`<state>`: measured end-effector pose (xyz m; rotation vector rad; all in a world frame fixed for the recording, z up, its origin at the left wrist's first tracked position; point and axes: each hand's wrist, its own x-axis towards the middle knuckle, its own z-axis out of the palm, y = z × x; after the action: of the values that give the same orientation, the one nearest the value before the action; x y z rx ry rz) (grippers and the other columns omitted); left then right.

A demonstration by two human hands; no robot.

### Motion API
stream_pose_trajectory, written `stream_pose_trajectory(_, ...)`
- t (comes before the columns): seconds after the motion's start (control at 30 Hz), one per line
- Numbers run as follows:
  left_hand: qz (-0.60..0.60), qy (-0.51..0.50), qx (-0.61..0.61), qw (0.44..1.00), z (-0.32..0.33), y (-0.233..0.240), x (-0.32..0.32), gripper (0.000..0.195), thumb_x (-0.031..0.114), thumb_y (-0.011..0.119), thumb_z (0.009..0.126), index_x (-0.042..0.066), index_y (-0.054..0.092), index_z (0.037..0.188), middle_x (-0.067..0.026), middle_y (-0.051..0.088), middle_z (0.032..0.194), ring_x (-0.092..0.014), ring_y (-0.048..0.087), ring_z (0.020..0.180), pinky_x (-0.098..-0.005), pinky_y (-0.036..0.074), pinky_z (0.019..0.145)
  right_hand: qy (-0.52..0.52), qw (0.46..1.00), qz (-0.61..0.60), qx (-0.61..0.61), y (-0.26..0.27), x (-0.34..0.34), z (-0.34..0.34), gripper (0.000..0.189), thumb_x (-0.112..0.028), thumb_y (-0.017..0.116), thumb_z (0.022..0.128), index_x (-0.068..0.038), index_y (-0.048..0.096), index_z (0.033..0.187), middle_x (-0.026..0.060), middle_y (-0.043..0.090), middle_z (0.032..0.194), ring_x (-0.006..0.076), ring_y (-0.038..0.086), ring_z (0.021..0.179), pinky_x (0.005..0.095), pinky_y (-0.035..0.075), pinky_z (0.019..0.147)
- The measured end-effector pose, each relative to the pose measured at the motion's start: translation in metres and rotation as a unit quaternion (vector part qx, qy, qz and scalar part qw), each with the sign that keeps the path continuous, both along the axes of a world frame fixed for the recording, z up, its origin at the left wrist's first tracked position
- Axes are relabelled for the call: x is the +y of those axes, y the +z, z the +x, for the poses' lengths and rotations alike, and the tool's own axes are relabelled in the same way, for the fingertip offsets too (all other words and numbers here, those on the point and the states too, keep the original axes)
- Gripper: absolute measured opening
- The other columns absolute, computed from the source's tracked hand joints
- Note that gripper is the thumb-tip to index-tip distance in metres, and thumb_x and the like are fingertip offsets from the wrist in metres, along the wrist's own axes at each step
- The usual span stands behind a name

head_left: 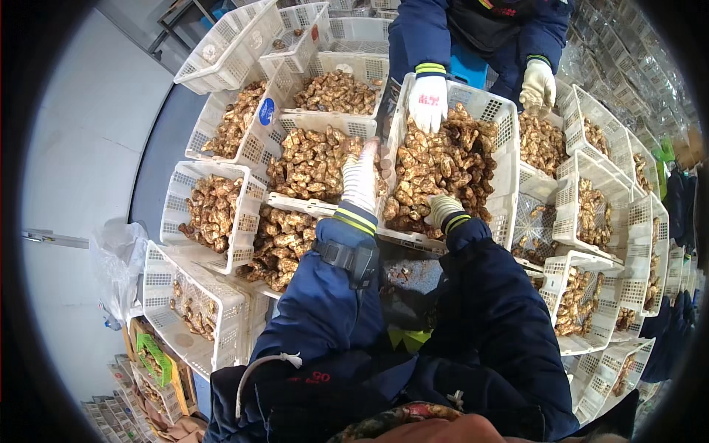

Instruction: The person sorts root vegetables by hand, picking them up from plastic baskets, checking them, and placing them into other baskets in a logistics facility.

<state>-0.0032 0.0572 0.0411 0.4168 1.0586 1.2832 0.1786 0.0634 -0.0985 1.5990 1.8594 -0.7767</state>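
Brown, knobbly mushrooms or tubers (443, 160) fill a large white plastic crate (505, 183) in front of me. My right hand (443, 207), in a pale glove, rests at the near edge of that pile; its fingertips are partly hidden, so a hold cannot be told. My left hand (361, 174), in a white striped glove, is over the right side of a neighbouring crate (327, 123) of the same pieces, fingers pointing away from me; whether it grips a piece is unclear. A co-worker's gloved hand (428, 104) touches the far part of the large crate's pile.
The co-worker's other gloved hand (537, 86) is above a crate at the far right. White perforated crates with such pieces surround me, including one at the left (243, 221) and one at the right (590, 332). A plastic bag (116, 266) hangs at the far left.
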Motion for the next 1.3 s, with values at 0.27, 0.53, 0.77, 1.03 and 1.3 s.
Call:
stream_pose_trajectory(0.27, -0.019, -0.037, 0.059, 0.997, -0.004, -0.009, 0.001, 0.030, 0.031, 0.057, 0.084, 0.008, 0.060, 0.103, -0.0029, 0.060, 0.082, -0.011, 0.053, 0.064, -0.0236, 0.043, 0.056, -0.178, 0.909, 0.009, 0.377, 0.012, -0.001, 0.018, 0.046, -0.022, 0.069, 0.074, -0.005, 0.052, 0.113, 0.0081, 0.063, 0.096, 0.0216, 0.059, 0.089, 0.0338, 0.047, 0.079)
stream_pose_trajectory(0.53, 0.052, -0.210, 0.098, 0.971, -0.005, -0.024, -0.001, 0.031, 0.029, 0.057, 0.085, 0.006, 0.059, 0.105, -0.0030, 0.062, 0.090, -0.009, 0.058, 0.069, -0.0207, 0.046, 0.057, -0.369, 0.597, -0.016, 0.712, 0.084, -0.007, 0.018, 0.034, -0.026, 0.068, 0.078, -0.005, 0.056, 0.102, 0.0014, 0.059, 0.082, 0.0118, 0.056, 0.072, 0.0270, 0.049, 0.065)
stream_pose_trajectory(0.77, 0.063, -0.269, 0.172, 0.946, 0.002, -0.027, -0.002, 0.050, 0.027, 0.067, 0.079, -0.003, 0.049, 0.114, -0.0057, 0.061, 0.092, -0.010, 0.059, 0.075, -0.0226, 0.048, 0.061, -0.271, 0.653, 0.014, 0.707, 0.113, -0.015, 0.009, 0.047, -0.024, 0.069, 0.077, -0.006, 0.051, 0.116, -0.0017, 0.060, 0.092, 0.0084, 0.056, 0.076, 0.0232, 0.047, 0.066)
stream_pose_trajectory(1.03, 0.105, -0.294, 0.150, 0.938, 0.006, -0.031, 0.000, 0.041, 0.018, 0.064, 0.081, 0.004, 0.050, 0.117, -0.0036, 0.062, 0.094, -0.012, 0.061, 0.073, -0.0225, 0.049, 0.058, -0.338, 0.619, 0.063, 0.706, 0.105, -0.013, 0.013, 0.058, -0.010, 0.067, 0.077, -0.002, 0.040, 0.127, 0.0049, 0.059, 0.097, 0.0117, 0.057, 0.075, 0.0241, 0.050, 0.060)
stream_pose_trajectory(1.3, 0.128, -0.266, 0.171, 0.940, 0.006, -0.040, 0.003, 0.039, 0.009, 0.063, 0.081, 0.003, 0.050, 0.117, -0.0031, 0.061, 0.097, -0.011, 0.059, 0.075, -0.0232, 0.050, 0.062, -0.318, 0.627, 0.069, 0.707, 0.104, -0.012, 0.010, 0.045, -0.011, 0.066, 0.078, 0.001, 0.049, 0.117, 0.0016, 0.060, 0.090, 0.0066, 0.054, 0.073, 0.0212, 0.046, 0.060)
